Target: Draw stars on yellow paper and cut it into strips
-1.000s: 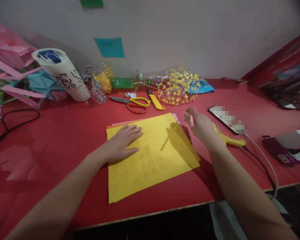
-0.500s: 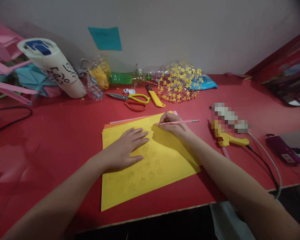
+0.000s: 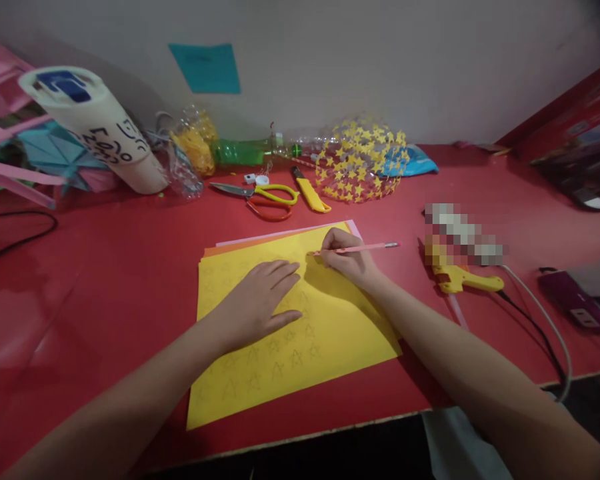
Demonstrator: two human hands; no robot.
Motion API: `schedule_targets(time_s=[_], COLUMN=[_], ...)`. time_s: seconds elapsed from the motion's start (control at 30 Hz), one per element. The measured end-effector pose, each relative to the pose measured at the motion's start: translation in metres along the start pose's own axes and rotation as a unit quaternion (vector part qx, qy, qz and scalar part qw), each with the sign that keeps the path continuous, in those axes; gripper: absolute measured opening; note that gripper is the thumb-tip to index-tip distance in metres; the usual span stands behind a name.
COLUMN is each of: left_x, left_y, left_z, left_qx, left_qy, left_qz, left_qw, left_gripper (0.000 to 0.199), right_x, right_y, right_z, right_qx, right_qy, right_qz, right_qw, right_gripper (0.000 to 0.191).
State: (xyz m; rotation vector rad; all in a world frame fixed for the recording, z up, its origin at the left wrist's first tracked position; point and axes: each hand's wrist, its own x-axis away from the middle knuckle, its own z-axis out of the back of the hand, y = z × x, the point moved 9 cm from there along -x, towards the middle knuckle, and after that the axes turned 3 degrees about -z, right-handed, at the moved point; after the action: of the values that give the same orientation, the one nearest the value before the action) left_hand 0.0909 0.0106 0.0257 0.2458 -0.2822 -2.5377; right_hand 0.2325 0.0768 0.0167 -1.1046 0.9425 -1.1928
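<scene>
A yellow sheet of paper (image 3: 330, 333) lies on top of orange and pink sheets, with rows of small stars drawn on it in pencil. My left hand (image 3: 260, 300) rests flat on the sheet, fingers stretched out and thumb apart. Near the sheet's upper edge, my right hand (image 3: 347, 257) pinches a pink pencil (image 3: 367, 248), its tip at the paper and its eraser end pointing right. Part of the drawn stars is hidden under my left hand and wrist.
Behind the paper lie scissors (image 3: 275, 195), a yellow utility knife (image 3: 311, 192) and a clear dome with yellow stars (image 3: 363, 163). A white tumbler (image 3: 100, 133) stands back left. To the right are a yellow glue gun (image 3: 463, 277), cables and a purple box (image 3: 573, 300).
My left hand has slid slightly right across the paper, its fingers closer together. The sheets have turned a little, and the view has shifted. My right hand still holds the pencil.
</scene>
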Motion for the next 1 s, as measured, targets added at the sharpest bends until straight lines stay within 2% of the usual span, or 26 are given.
schedule_targets(time_s=[0.23, 0.43, 1.0], left_x=[-0.0005, 0.0000, 0.0009], left_y=[0.0062, 0.0059, 0.0039], left_z=[-0.0017, -0.0021, -0.0026], left_qx=[-0.039, -0.019, -0.010], left_qy=[-0.016, -0.002, 0.002], left_qz=[-0.005, 0.003, 0.009], left_qw=[0.999, 1.000, 1.000], left_gripper=[0.059, 0.059, 0.058], right_x=[-0.0011, -0.0017, -0.0011], right_y=[-0.0013, 0.0036, 0.0005], right_z=[0.0037, -0.0011, -0.0058], right_qx=[-0.005, 0.007, -0.004], right_qy=[-0.006, -0.029, -0.055], right_qz=[0.018, 0.000, -0.007], right_qw=[1.000, 1.000, 0.998], right_gripper=[0.009, 0.017, 0.017])
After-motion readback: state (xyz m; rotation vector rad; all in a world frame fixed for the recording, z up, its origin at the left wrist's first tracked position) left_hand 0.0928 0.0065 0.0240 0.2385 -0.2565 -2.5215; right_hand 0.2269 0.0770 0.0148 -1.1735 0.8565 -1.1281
